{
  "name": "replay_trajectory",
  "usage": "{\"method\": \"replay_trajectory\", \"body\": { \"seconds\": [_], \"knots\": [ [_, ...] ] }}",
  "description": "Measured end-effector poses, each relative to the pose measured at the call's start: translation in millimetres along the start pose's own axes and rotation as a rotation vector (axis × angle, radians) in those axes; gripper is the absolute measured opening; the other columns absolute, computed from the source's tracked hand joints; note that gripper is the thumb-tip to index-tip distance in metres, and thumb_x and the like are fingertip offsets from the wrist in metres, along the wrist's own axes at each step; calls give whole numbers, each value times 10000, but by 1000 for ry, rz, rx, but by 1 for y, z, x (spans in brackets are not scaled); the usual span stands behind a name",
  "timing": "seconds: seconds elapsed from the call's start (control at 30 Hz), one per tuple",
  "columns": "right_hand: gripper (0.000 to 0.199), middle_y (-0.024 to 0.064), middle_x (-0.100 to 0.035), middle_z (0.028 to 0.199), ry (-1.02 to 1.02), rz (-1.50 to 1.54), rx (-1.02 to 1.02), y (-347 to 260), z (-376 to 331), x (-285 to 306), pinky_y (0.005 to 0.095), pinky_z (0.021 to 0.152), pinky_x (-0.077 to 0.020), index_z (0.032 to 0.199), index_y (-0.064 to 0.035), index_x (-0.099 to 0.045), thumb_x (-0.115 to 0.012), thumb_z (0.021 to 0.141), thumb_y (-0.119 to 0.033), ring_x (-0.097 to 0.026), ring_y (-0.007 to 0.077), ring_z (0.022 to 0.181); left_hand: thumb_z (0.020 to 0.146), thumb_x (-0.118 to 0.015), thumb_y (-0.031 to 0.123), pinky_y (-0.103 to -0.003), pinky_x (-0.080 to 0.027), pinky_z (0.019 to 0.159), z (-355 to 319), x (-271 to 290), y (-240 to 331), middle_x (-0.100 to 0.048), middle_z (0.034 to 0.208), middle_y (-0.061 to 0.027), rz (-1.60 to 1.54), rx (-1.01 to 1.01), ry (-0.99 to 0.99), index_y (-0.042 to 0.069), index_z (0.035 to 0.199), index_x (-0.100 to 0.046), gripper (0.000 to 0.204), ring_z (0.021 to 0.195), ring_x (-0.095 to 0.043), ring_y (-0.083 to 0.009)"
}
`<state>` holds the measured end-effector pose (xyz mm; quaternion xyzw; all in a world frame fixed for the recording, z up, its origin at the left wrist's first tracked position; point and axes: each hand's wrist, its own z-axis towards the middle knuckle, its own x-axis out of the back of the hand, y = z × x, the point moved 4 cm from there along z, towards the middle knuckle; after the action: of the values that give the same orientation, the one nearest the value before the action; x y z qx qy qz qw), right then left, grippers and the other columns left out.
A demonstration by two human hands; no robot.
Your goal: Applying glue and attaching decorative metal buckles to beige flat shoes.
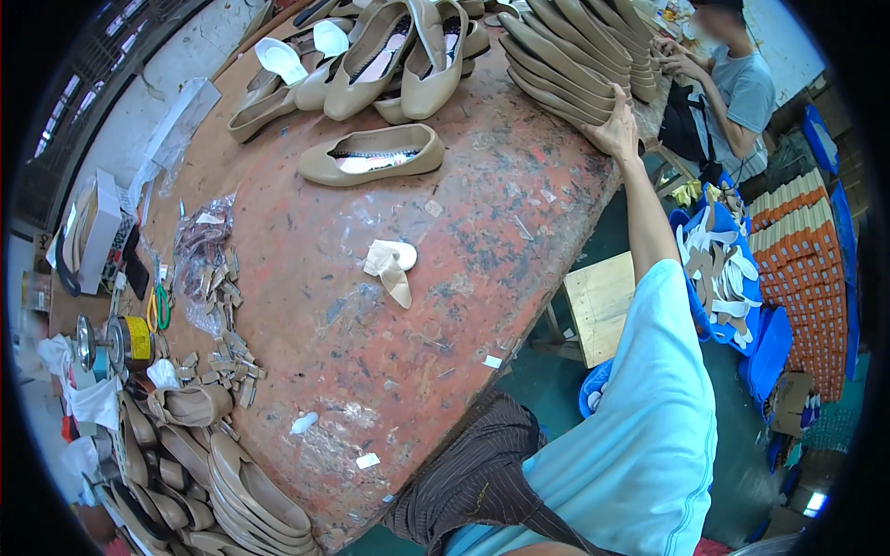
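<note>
My right hand point(616, 130) reaches to the table's far right edge and grips the near end of a stack of beige shoes point(565, 60), its fingers around their ends. Part of the grip is hidden by the shoes. My left hand is out of view. To the left of the stack, one beige flat shoe point(371, 156) lies by itself, with a patterned insole inside. Behind it, a loose pile of beige flats point(371, 69) has white insole-shaped pieces point(281, 60) sticking up at its left.
The worn reddish table point(445, 324) carries a small beige-and-white scrap point(391, 269), and green-handled scissors point(162, 306) and more shoes point(250, 482) at the left. Right of the table stand a wooden stool point(601, 306), blue bins point(718, 269), orange stacks point(802, 278) and a seated co-worker point(742, 93).
</note>
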<state>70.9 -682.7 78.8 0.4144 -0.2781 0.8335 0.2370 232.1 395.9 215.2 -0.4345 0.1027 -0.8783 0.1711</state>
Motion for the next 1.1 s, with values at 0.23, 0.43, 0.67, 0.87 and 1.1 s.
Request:
{"method": "replay_trajectory", "body": {
  "seconds": [0.23,0.43,0.67,0.87,1.1],
  "knots": [
    [863,202,-507,1111,125,-24,41,-67,-33,-4,480,833,-457,1306,-172,-306,-796,610,-314,-526,405,1045,934,-477,394,-412,-214,1121,-94,16,-58,-300,1435,-262,244,131,15,-25,1405,-284,659,1334,-291,-387],
    [806,202,-499,1248,130,138,-10,-100,-47,21,436,923,-428,1285,-121,-426,-745,642,-489,-513,360,1131,889,-544,291,-434,-191,1125,-122,103,39,-321,1423,-273,-45,31,49,-29,1400,-302,649,1354,-249,-398],
    [822,173,-486,1136,194,246,114,-105,-92,114,391,954,-404,1175,47,-446,-900,572,-281,-494,300,1049,856,-636,220,-393,-351,1021,-163,145,81,-372,1405,-196,-609,358,-4,11,1369,-366,617,1311,-348,-323],
    [727,188,-488,1199,69,771,132,-245,-157,186,372,931,-473,1232,15,-382,-830,674,-117,-516,262,1091,810,-719,176,-343,-460,936,-203,152,200,-288,1441,-179,-1833,605,-385,40,1438,-207,821,1272,-400,-279],
    [911,209,-421,1316,-525,1544,234,-431,-322,218,408,1009,-371,1427,36,-188,-660,661,-110,-473,303,1159,724,-799,317,-410,-445,951,-185,218,274,-330,1402,-211,-2316,505,-373,58,1460,-68,1069,1240,-426,-311]
  ]
}}
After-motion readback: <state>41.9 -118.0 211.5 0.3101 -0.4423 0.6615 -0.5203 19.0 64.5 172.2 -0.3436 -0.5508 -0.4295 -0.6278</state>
